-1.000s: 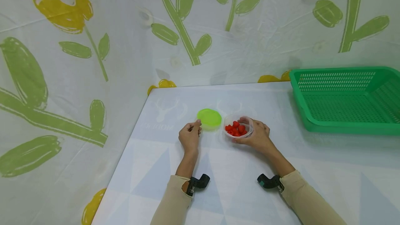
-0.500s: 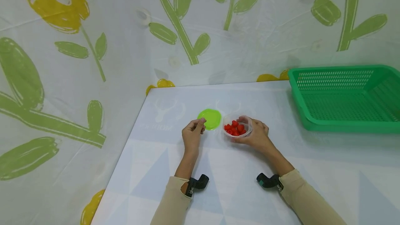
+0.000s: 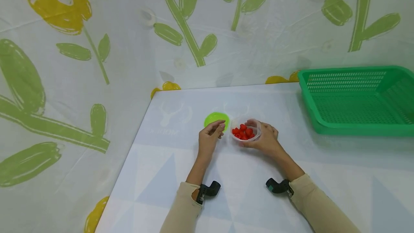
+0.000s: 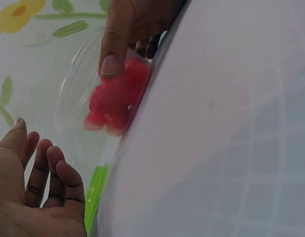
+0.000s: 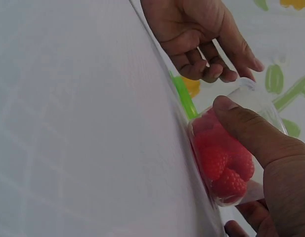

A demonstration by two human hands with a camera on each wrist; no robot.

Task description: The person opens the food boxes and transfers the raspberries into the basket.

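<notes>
My right hand grips a clear plastic tub from its right side, with the thumb on the near side. Inside the tub are several red raspberries, gathered at the bottom. No lid covers the tub. My left hand hovers just left of it, fingers loosely bent and nothing between them, as the left wrist view shows. A bright green round lid lies on the table beyond the left fingers, partly hidden by them in the head view.
A green plastic basket with slotted walls stands at the back right of the table. Behind and to the left hangs a white curtain printed with leaves and yellow flowers.
My left hand has moved right, from the lid's left edge toward the tub, and its fingers have loosened. My right hand, the tub and the lid have stayed in place.
</notes>
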